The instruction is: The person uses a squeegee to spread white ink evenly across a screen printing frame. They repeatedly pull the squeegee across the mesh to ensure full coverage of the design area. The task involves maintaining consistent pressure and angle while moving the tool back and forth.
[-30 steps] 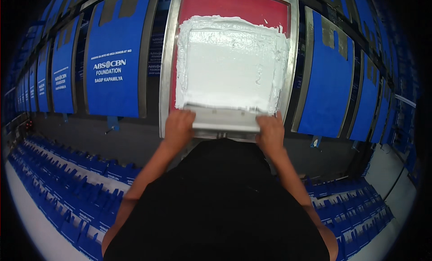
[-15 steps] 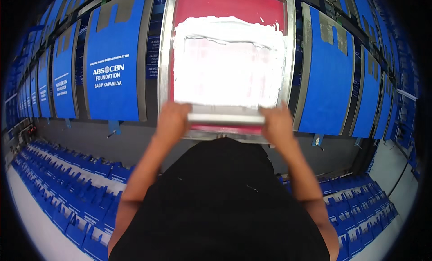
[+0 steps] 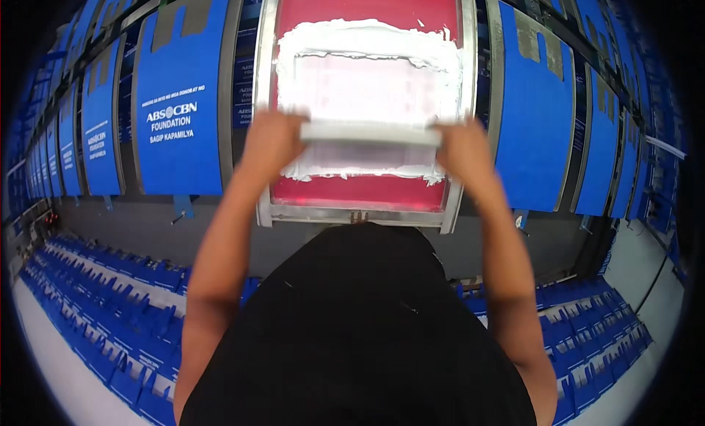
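Hands, two, bare, well apart, clamped on one squeegee [image 3: 371, 134]: left hand [image 3: 272, 141] curled tight round its left end, right hand [image 3: 465, 150] curled tight round its right end. Fingers bunched, neither hand spread; motion blur, exact finger placement can't tell. Squeegee: one, pale bar, crosswise over the lower-middle part of one screen-printing frame [image 3: 323, 216], between its side rails. Frame: metal, directly ahead of the person's black shirt [image 3: 360, 330]. Red mesh [image 3: 360, 1]: one, inside the frame, bare at top and bottom. White ink [image 3: 367, 37]: one roughly rectangular patch on the mesh, thick ragged band above the squeegee, thinner ragged line below it. Blue bags, near ones: two, one left [image 3: 180, 125] of the frame with white print, one right [image 3: 540, 125] of it, each on a grey board, cut-outs at top. More bags in line on both sides, smaller toward the rim, too bent to count. Lower left and lower right: rows of blue bags [image 3: 110, 301], many, count can't tell. Forearms: two, one each side of the shirt
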A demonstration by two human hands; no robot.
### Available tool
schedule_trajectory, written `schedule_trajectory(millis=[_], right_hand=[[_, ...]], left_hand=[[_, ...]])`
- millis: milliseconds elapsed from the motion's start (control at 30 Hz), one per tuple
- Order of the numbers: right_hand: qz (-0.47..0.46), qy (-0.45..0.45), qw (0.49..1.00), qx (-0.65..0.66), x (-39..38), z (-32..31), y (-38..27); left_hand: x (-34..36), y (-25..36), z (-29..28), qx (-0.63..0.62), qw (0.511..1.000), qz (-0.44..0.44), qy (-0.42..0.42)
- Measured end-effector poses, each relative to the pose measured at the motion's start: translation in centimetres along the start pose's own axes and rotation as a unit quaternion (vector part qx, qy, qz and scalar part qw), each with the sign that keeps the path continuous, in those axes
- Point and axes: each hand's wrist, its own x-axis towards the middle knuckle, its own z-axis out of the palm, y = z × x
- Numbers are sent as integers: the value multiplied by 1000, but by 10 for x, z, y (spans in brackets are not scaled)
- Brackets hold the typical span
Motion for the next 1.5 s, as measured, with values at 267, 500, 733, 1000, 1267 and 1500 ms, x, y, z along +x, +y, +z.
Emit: schedule_trajectory(millis=[267, 500, 733, 1000, 1267, 1500], right_hand=[[6, 42, 999, -32, 37, 27, 23], [-23, 60, 998, -19, 42, -9, 27], [-12, 56, 998, 36, -52, 53, -8], [-7, 82, 997, -7, 80, -19, 35], [-28, 86, 994, 55, -72, 58, -8], [8, 46, 999, -28, 90, -40, 32]], left_hand=[[44, 3, 24, 28, 992, 44, 112], [50, 3, -26, -31, 995, 27, 88], [-48, 12, 54, -19, 995, 47, 87], [81, 1, -25, 25, 993, 42, 108], [-74, 23, 66, -50, 984, 78, 149], [98, 1, -33, 38, 986, 38, 156]])
